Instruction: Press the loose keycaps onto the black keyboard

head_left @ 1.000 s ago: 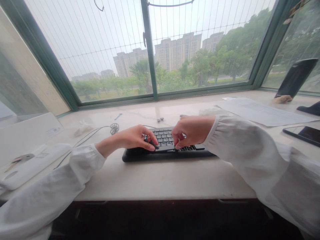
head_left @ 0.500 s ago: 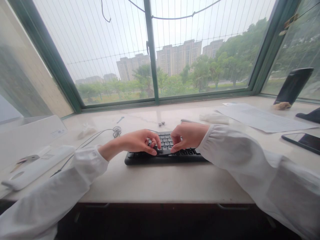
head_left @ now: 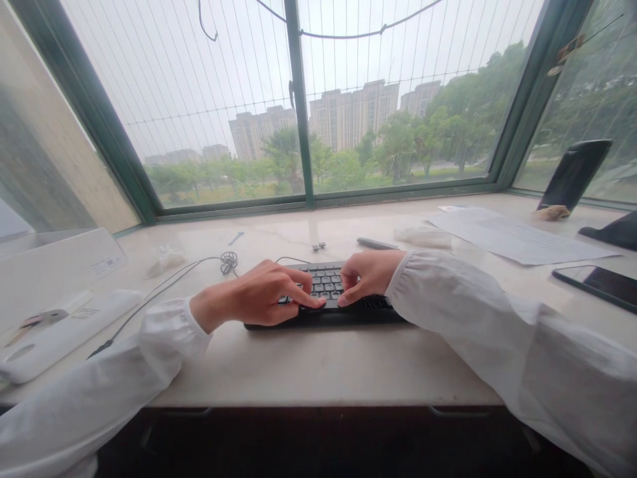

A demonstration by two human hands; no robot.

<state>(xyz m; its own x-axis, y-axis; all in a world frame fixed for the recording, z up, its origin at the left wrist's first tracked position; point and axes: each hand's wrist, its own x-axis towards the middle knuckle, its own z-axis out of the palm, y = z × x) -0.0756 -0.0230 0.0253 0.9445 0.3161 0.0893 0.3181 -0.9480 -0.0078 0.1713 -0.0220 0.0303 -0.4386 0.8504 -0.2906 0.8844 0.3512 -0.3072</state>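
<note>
A black keyboard lies on the pale worktop in front of me, partly covered by both hands. My left hand is over its left side. The index finger is stretched out, its tip touching the front row of keys near the middle; the other fingers bend loosely and hold nothing. On the right half rests my right hand, fingers curled in and thumb tip down at the front row, close to the left fingertip. Whatever lies inside its curl is hidden. Two small dark pieces and a grey pen-like tool lie behind the keyboard.
A coiled black cable and a white power strip are at left, beside a white box. At right are paper sheets, a phone and an upright dark object. A window stands behind.
My left hand has turned over more and its index finger has stretched out to touch the front keys. The right hand stays near the same place, slightly left. The view has shifted slightly.
</note>
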